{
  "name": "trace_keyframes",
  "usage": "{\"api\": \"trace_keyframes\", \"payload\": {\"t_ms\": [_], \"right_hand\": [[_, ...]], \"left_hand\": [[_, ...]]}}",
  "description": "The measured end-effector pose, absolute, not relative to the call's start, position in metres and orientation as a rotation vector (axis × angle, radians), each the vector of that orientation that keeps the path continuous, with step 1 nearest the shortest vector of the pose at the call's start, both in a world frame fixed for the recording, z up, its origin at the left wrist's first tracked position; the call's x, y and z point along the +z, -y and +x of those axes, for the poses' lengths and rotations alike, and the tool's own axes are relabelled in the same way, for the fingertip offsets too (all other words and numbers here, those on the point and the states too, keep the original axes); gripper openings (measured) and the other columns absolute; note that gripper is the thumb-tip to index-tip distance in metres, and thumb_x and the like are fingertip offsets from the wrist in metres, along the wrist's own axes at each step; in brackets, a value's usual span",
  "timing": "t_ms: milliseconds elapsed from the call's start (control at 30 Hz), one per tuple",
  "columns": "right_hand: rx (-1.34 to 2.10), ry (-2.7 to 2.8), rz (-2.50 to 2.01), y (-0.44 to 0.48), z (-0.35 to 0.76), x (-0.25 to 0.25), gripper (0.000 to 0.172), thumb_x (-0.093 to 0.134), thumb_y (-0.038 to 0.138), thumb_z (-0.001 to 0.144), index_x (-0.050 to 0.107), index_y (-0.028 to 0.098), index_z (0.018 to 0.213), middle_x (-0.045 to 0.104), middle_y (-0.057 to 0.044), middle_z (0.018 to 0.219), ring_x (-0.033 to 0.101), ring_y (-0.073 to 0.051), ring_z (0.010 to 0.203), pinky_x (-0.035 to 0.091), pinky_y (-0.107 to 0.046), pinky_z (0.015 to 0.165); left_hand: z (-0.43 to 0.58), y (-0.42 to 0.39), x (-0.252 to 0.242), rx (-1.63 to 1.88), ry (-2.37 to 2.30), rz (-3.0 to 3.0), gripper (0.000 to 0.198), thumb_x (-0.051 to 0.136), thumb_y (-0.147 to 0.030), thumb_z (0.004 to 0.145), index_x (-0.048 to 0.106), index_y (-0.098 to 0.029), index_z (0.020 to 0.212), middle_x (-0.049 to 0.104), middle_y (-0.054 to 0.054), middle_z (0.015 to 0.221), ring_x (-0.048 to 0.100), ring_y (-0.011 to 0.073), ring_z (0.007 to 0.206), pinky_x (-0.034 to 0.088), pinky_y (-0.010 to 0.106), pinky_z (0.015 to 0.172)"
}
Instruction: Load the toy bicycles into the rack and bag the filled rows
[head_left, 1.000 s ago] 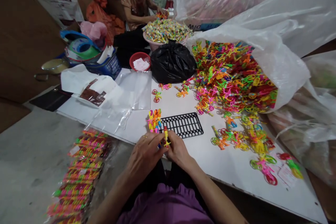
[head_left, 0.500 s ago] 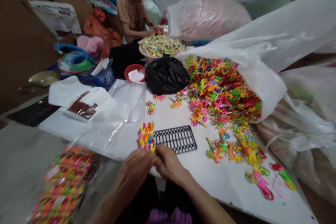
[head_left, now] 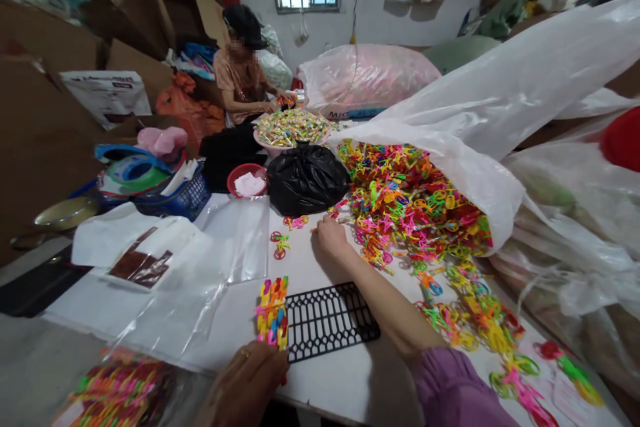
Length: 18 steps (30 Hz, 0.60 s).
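Note:
My right hand (head_left: 330, 237) is stretched across the white board, knuckles up and fingers curled at the loose toy bicycles near the black bag; what it grips is hidden. My left hand (head_left: 250, 383) rests at the board's near edge with fingers curled, touching the lower end of a row of coloured toy bicycles (head_left: 271, 313) standing in the left side of a black plastic rack (head_left: 330, 319). A big heap of coloured toy bicycles (head_left: 405, 203) spills from a clear plastic sack (head_left: 480, 120) on the right.
A black bag (head_left: 306, 179), a red bowl (head_left: 246, 181) and a tub of sweets (head_left: 290, 128) sit at the back, where another person works. Clear bags (head_left: 220, 260) lie left; packed toy bundles (head_left: 120, 390) lie near left. More toys (head_left: 475, 320) scatter right.
My right hand left the rack's near end and reached far forward to the loose toys by the black bag. My left hand stayed by the filled row. The view tilted up.

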State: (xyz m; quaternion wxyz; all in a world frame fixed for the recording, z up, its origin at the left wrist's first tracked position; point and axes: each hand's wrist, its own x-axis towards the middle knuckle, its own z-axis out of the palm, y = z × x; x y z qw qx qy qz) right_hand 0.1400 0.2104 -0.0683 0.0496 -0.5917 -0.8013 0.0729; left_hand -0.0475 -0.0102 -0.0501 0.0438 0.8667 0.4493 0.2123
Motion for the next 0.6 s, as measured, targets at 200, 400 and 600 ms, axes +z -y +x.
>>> {"api": "trace_keyframes", "payload": {"t_ms": [200,400,600], "right_hand": [[0.018,2.769,-1.328,-0.138,0.185,-0.082,0.017,0.045,0.017,0.088,0.059,0.017,0.097,0.058,-0.007,0.102,0.052,-0.020,0.096,0.038,-0.030,0.084],[0.041,2.391,-1.897,-0.121,0.187,-0.077,0.020,0.046,0.029,0.088,0.058,0.015,0.097,0.062,-0.010,0.095,0.057,-0.021,0.091,0.041,-0.030,0.076],[0.202,2.163,-2.224,-0.133,0.176,-0.071,0.021,0.046,0.024,0.085,0.060,0.012,0.096,0.067,-0.013,0.087,0.064,-0.022,0.083,0.043,-0.028,0.067]], "left_hand": [[-0.053,0.005,-0.060,0.746,-1.286,2.687,0.023,0.038,-0.018,0.090,0.056,-0.023,0.104,0.064,0.000,0.089,0.059,0.0118,0.084,0.046,0.021,0.079],[-0.047,0.002,-0.064,0.836,-1.293,2.701,0.020,0.042,-0.018,0.089,0.056,-0.022,0.103,0.064,0.001,0.087,0.058,0.0130,0.082,0.046,0.026,0.079],[-0.037,0.003,-0.060,0.849,-1.422,2.813,0.021,0.039,-0.016,0.090,0.060,-0.021,0.088,0.065,0.000,0.079,0.059,0.0129,0.075,0.047,0.026,0.073]]}}
